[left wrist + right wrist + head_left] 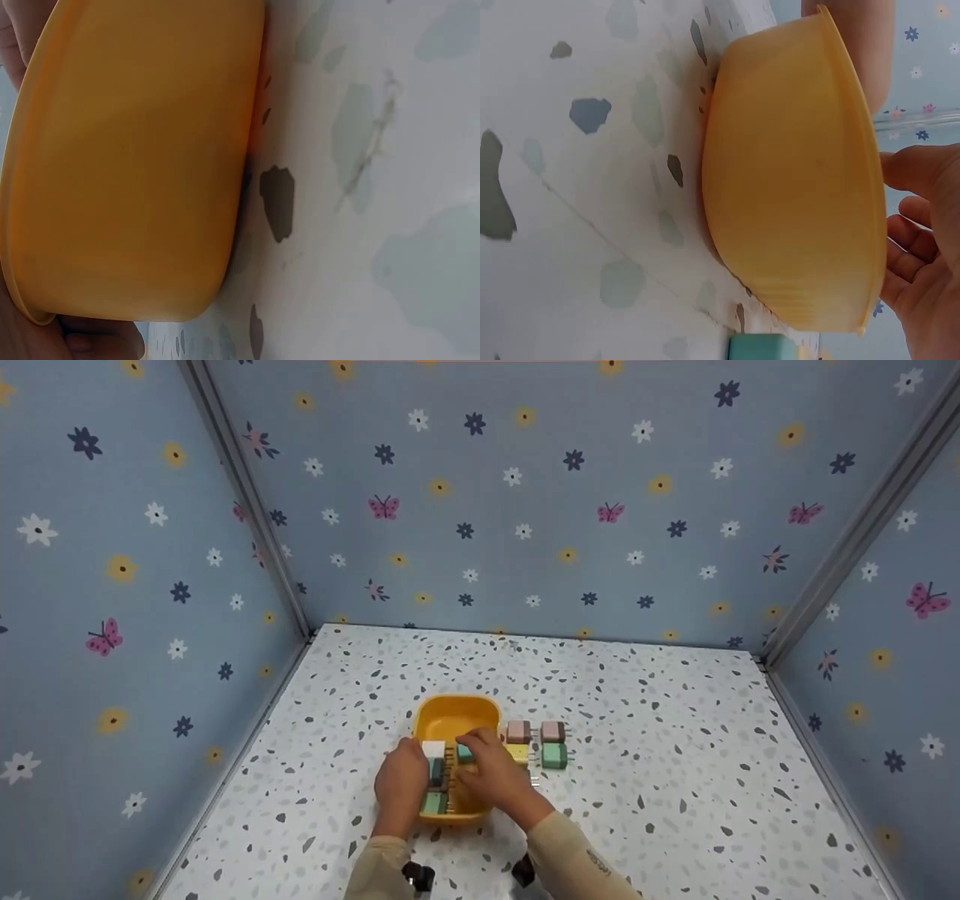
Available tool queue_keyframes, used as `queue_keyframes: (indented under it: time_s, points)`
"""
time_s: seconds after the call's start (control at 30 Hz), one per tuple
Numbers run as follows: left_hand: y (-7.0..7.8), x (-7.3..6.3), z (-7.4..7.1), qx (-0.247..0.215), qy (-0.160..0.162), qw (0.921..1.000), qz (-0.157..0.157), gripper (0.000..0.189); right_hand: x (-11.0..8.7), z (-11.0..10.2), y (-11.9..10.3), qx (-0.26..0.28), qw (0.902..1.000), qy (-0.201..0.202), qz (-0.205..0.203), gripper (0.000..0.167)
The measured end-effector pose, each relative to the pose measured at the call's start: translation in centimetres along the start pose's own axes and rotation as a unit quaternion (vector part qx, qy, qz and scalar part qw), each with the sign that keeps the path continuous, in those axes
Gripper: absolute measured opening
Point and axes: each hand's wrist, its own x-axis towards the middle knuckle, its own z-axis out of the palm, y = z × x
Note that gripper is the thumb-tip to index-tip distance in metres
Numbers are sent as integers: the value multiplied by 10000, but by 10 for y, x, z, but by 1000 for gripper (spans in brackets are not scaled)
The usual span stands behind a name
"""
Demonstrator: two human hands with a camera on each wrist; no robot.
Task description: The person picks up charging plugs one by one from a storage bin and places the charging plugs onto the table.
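Observation:
A yellow plastic bin [450,706] stands on the speckled table. Along its left side inside lies a column of plug chargers, among them a white one [433,748], a dark teal one [436,772] and a green one [434,803], prongs facing right. My left hand [403,781] grips the bin's left rim; in the left wrist view its fingers [105,339] curl by the outer wall. Over the bin's right part, my right hand [495,774] pinches a teal plug charger [465,754] between thumb and fingers. The right hand hides part of the bin's inside.
Right of the bin lie several more plug chargers: two pink ones, the nearer pink charger [518,731] beside the farther pink charger [553,731], a yellow charger [517,753] and a green charger [554,755]. Patterned blue walls [525,510] enclose the table.

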Motion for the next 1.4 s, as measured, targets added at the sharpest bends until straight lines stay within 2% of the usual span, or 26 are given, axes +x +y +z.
queue_keyframes:
  time_s: [0.37, 0.63, 1.1, 1.27, 1.4]
  points:
    - [-5, 0, 6, 50, 135, 9998, 158, 42, -1, 14, -6, -103, 9993, -115, -334, 49]
    - [-4, -1, 4, 82, 290, 9993, 218, 40, 0, 20, -8, -357, 9981, -157, -479, 49]
    - [-5, -3, 5, 87, 264, 9994, 208, 40, 0, 28, -13, -466, 9968, -306, -580, 45]
    - [-4, -2, 5, 100, 203, 9997, 92, 39, 0, 30, -13, -441, 9969, -375, -530, 43]
    - [-3, 0, 4, 63, 253, 9996, 134, 40, 3, 29, -13, -388, 9974, -394, -452, 41]
